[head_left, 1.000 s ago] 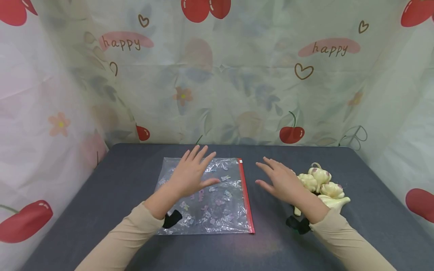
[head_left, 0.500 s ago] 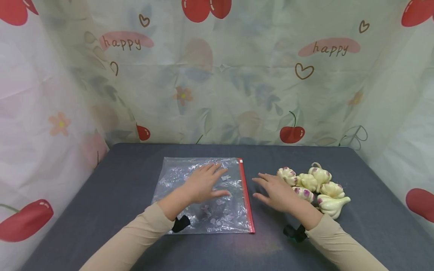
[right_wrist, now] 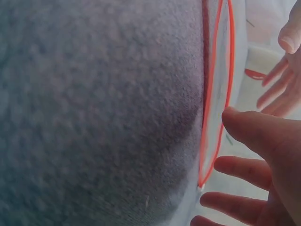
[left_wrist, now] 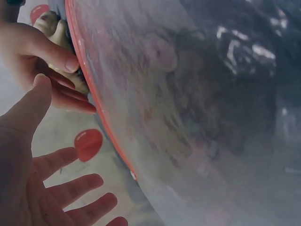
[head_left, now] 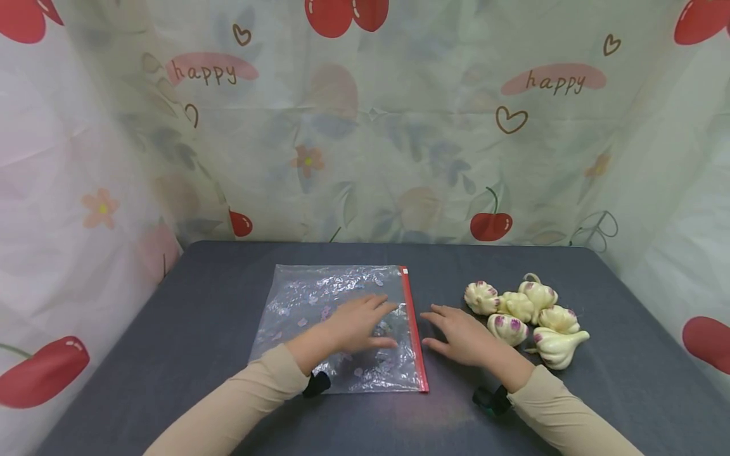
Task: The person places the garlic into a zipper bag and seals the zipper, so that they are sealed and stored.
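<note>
A clear plastic zip bag (head_left: 302, 297) with small printed shapes and a red zip edge (head_left: 414, 335) lies flat on the dark table. Over its right half hovers my left hand (head_left: 356, 323), fingers spread and holding nothing. My right hand (head_left: 464, 335) is just right of the red edge, fingers apart, also with nothing in it. In the right wrist view the red edge (right_wrist: 207, 136) shows as two strips with a gap between them. Several garlic bulbs (head_left: 516, 306) sit in a cluster beyond and to the right of my right hand, apart from it.
The dark table (head_left: 199, 316) ends at a printed curtain (head_left: 371, 158) behind, with more curtain on both sides. Each wrist carries a small black camera, such as the one under the left wrist (head_left: 317, 384).
Both hands have come down and nearer to me. The left has shifted right across the bag towards the red edge; the right has uncovered more of the garlic. Bag and bulbs stay put.
</note>
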Demonstrator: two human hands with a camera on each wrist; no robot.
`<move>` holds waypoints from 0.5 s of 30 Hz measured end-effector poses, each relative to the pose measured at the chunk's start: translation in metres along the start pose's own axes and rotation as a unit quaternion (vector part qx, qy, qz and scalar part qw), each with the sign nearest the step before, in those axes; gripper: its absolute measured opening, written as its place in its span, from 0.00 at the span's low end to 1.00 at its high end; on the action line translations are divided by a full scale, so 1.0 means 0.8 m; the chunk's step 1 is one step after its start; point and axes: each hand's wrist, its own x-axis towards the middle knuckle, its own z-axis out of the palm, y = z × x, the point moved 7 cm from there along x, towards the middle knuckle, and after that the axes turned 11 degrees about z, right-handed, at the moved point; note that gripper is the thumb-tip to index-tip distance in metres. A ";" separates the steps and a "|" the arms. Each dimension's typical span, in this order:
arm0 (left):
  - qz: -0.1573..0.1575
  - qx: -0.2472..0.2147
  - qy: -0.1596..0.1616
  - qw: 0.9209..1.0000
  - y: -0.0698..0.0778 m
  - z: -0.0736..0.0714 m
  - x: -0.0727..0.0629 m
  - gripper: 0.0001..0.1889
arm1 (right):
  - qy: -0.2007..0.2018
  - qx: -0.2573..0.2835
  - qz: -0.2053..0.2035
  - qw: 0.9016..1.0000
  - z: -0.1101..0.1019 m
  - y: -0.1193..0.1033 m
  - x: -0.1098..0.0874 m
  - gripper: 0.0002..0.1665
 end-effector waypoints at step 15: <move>-0.003 -0.016 -0.038 0.999 0.003 0.026 0.016 0.41 | -0.048 0.049 -0.001 0.998 0.013 -0.004 -0.001 0.29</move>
